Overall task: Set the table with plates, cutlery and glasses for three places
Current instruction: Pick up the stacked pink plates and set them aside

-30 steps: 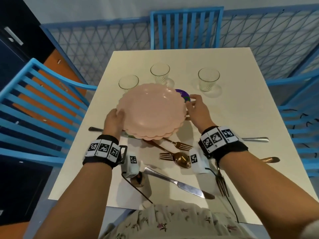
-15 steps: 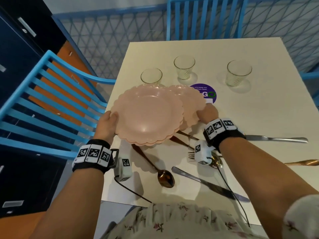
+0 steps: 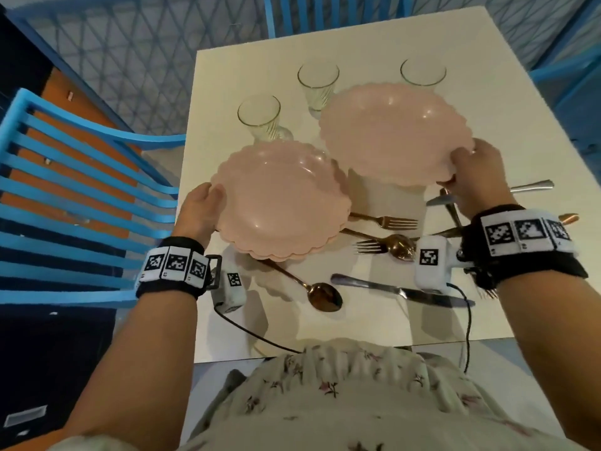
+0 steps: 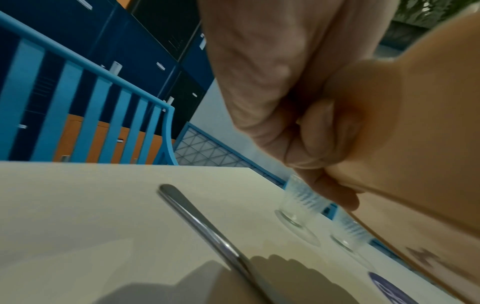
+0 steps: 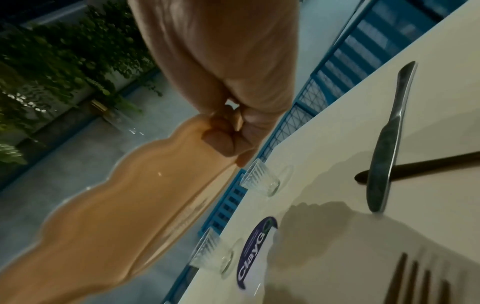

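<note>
My left hand (image 3: 200, 208) grips the left rim of a stack of pink scalloped plates (image 3: 279, 200) near the table's left edge. In the left wrist view its fingers (image 4: 319, 148) curl under the plates' underside (image 4: 428, 144). My right hand (image 3: 468, 167) pinches the near rim of a single pink plate (image 3: 390, 131), held above the table to the right of the stack. The right wrist view shows its thumb and fingers (image 5: 226, 135) clamped on that rim (image 5: 130, 205). Three clear glasses (image 3: 258, 117) (image 3: 317, 83) (image 3: 422, 71) stand behind the plates.
Loose cutlery lies on the cream table (image 3: 507, 102): copper forks (image 3: 387, 221), a copper spoon (image 3: 322, 294), a steel knife (image 3: 400, 289), another knife (image 3: 530, 185) at right. A purple sticker (image 5: 254, 253) lies under the lifted plate. Blue chairs (image 3: 74, 196) stand at the left and far sides.
My right hand has drawn the top plate off the stack and carried it right and farther away. The left hand keeps the remaining stack near the left edge.
</note>
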{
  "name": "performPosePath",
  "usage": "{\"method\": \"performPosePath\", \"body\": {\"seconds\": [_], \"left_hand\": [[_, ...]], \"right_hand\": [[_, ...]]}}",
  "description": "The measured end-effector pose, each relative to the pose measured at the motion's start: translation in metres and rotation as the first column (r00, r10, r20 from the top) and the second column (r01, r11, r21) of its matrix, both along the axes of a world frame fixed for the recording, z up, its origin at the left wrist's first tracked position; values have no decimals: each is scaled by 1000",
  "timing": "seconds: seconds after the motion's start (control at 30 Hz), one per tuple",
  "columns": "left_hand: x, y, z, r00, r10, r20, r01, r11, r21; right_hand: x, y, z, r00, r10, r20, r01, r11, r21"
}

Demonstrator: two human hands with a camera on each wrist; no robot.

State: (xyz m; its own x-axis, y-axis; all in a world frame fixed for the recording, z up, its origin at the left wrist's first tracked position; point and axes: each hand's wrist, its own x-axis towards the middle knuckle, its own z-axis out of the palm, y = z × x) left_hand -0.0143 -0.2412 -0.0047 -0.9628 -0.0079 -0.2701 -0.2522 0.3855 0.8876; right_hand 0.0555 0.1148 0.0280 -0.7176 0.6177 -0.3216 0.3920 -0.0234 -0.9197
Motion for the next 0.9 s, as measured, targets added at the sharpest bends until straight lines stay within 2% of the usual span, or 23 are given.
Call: {"method": "performPosePath", "body": {"seconds": [0.17,0.37,0.43,0.5,0.57,0.7,0.8,0.9], "left_hand": [[2,51,-4,994,-108,9,107,991,86],[13,122,-3,975,-220,34,210,960,188],[19,148,-1,965,-259,50,245,950,193],[27,176,2,955,-290,61,274,942,192],[33,202,3,941,-337,39,322,923,210],[47,247,4,884,-463,59,446,876,184],[60,285,5,806,-583,100,562,808,176],[66,320,0,737,-665,123,647,746,158]], "right_hand": [[24,-14,1,996,85,-14,-84,996,36],[65,9,-13,995,99,14,-100,979,177],[79,24,-20,995,98,17,-100,986,130],[94,38,-21,999,52,6,-52,998,-17],[110,52,-20,1000,5,-13,-6,996,-94],[145,85,-24,996,-90,15,90,996,-23],[175,115,-33,979,-198,54,195,979,63],[207,139,-40,954,-286,88,282,957,62]]}}
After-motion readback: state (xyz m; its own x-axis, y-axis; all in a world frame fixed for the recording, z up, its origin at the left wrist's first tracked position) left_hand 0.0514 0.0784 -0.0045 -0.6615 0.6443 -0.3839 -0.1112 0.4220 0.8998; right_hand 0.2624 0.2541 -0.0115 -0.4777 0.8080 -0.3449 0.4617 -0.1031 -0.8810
